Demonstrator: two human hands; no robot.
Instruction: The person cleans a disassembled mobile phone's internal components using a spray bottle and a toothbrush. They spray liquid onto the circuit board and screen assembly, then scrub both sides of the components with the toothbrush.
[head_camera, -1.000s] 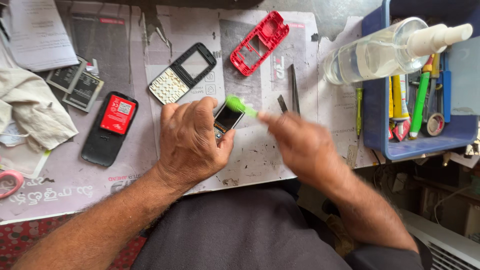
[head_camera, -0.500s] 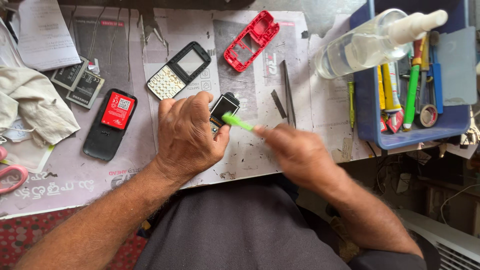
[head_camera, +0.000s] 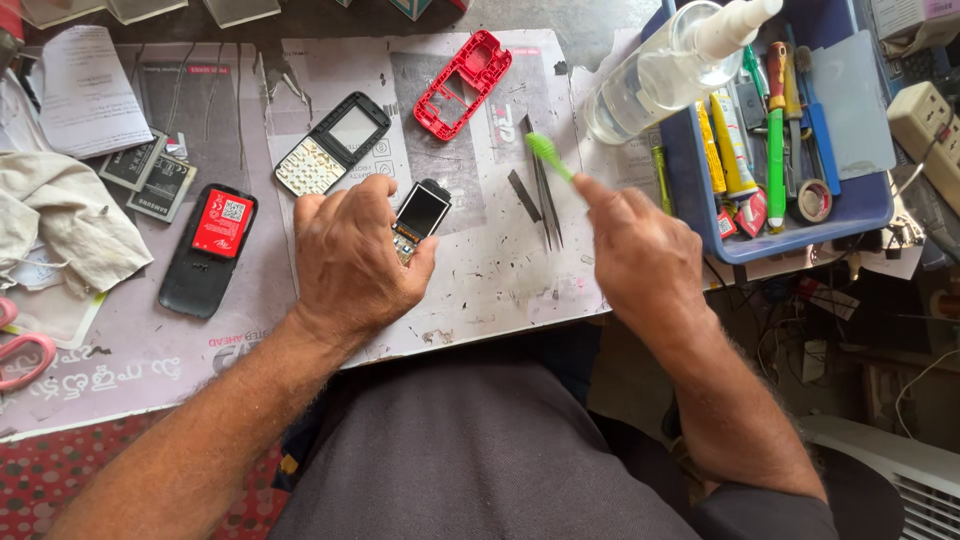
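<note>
on the paper-covered bench, left hand (head_camera: 350, 255) lies knuckles up, fingers curled around a small phone board (head_camera: 418, 217) with a dark screen, pinning its lower end against the sheet; screen end sticks out past the fingertips. right hand (head_camera: 640, 255) is off to the right, well apart from the board, fingers closed on a green brush (head_camera: 548, 157); brush head points up-left, raised over the paper, blurred. tweezers (head_camera: 543, 190) lie on the sheet just under the brush, a dark strip (head_camera: 523, 194) beside them. above the left hand, a black phone front (head_camera: 333, 144) with pale keypad lies tilted; right of it a red frame (head_camera: 462, 84), empty shell. far left, a black back cover (head_camera: 208, 252) with a red battery (head_camera: 224, 222) in it; two batteries (head_camera: 148, 176) further up-left, near a white cloth (head_camera: 70, 220). pink scissors handle (head_camera: 25, 355) at left edge. blue tray (head_camera: 800, 225) at right holds a green screwdriver (head_camera: 776, 130), tubes, tape roll (head_camera: 812, 200); clear spray bottle (head_camera: 675, 68) lies across its left rim. white power strip (head_camera: 925, 125) at far right.
</note>
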